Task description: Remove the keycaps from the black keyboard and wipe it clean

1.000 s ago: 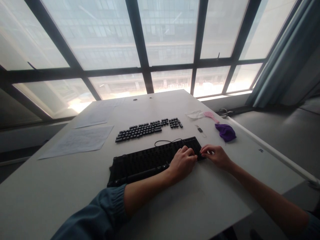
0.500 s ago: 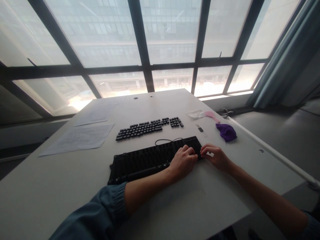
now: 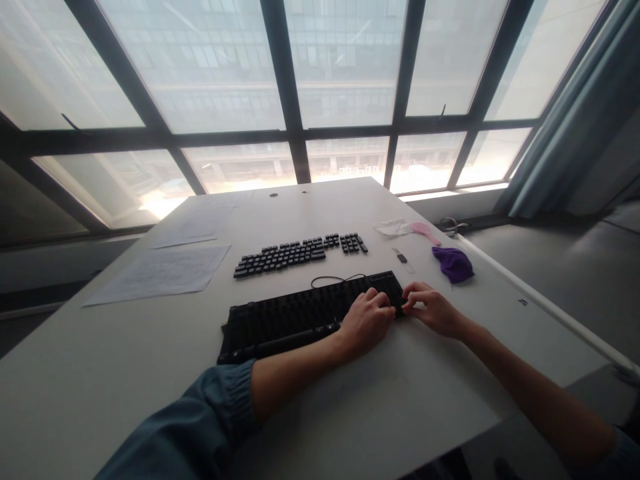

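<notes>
A black keyboard base (image 3: 290, 313) lies slanted on the white table, its key area mostly bare of caps. My left hand (image 3: 367, 320) rests on its right part with the fingers curled down; what the fingertips touch is hidden. My right hand (image 3: 430, 309) is at the keyboard's right end, thumb and fingertips pinched together at the edge. Anything between them is too small to make out. Beyond the base, loose black keycaps (image 3: 280, 257) are laid out in keyboard order. A thin black cable (image 3: 327, 278) curls behind the base.
Two paper sheets (image 3: 160, 273) lie at the left of the table (image 3: 150, 373). On the right are a purple cloth (image 3: 453, 265), a pink brush-like item (image 3: 425, 232), a white crumpled wrapper (image 3: 393, 227) and a small tool (image 3: 401, 257). Windows stand behind.
The view has shifted slightly. Both hands stay at the keyboard's right end, with only a slight change in the right fingers.
</notes>
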A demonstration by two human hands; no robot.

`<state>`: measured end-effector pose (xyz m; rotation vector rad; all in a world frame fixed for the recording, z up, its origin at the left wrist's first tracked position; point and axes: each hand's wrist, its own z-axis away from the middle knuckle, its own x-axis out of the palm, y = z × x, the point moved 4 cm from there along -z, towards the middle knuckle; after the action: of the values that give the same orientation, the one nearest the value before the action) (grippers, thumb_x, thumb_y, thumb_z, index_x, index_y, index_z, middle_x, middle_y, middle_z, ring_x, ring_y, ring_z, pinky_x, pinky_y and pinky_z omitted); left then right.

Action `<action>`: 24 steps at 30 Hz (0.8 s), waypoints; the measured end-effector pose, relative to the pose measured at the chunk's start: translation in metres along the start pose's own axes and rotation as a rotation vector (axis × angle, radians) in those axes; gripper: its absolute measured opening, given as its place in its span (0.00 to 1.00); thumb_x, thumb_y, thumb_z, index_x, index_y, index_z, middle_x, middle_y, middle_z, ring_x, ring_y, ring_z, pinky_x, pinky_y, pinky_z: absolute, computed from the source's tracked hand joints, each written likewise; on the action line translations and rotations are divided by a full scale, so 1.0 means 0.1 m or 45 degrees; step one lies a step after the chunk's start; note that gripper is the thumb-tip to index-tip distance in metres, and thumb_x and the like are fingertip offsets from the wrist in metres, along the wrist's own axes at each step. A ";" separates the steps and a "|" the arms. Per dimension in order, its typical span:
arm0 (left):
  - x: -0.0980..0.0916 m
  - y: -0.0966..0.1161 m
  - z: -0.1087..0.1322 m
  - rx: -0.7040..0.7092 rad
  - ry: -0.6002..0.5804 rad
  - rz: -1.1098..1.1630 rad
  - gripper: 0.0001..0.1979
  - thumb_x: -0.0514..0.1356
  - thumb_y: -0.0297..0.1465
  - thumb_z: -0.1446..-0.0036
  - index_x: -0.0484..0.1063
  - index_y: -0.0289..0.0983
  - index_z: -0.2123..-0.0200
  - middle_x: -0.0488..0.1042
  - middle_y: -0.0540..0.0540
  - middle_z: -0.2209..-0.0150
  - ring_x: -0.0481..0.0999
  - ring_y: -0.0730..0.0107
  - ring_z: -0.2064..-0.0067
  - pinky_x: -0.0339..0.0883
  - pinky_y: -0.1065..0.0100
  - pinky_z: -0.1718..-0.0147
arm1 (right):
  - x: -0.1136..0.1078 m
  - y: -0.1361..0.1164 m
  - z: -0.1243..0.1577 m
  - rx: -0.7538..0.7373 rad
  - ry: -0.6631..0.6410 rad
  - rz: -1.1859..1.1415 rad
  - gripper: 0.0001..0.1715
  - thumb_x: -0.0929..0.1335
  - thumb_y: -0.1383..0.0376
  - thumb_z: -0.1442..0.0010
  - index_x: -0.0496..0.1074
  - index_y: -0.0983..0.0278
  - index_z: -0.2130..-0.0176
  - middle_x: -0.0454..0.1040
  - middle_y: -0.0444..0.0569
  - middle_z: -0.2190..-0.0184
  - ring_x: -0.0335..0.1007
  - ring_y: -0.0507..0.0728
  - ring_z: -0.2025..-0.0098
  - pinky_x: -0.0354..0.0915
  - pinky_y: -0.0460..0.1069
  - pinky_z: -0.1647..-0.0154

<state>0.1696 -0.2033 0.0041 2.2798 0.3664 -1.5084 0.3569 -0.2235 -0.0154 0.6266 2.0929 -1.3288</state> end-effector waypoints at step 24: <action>-0.13 0.10 0.01 -0.042 -0.004 -0.200 0.07 0.55 0.33 0.34 0.69 0.38 0.56 0.73 0.43 0.59 0.69 0.59 0.55 0.62 0.59 0.60 | 0.18 0.16 -1.89 0.351 0.120 0.537 0.07 0.70 0.67 0.42 0.78 0.65 0.63 0.81 0.54 0.62 0.75 0.59 0.58 0.65 0.48 0.56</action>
<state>0.1682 -0.2129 0.0173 2.2688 0.5773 -1.5677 0.3128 -0.0429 0.0257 1.1941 1.7263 -1.3633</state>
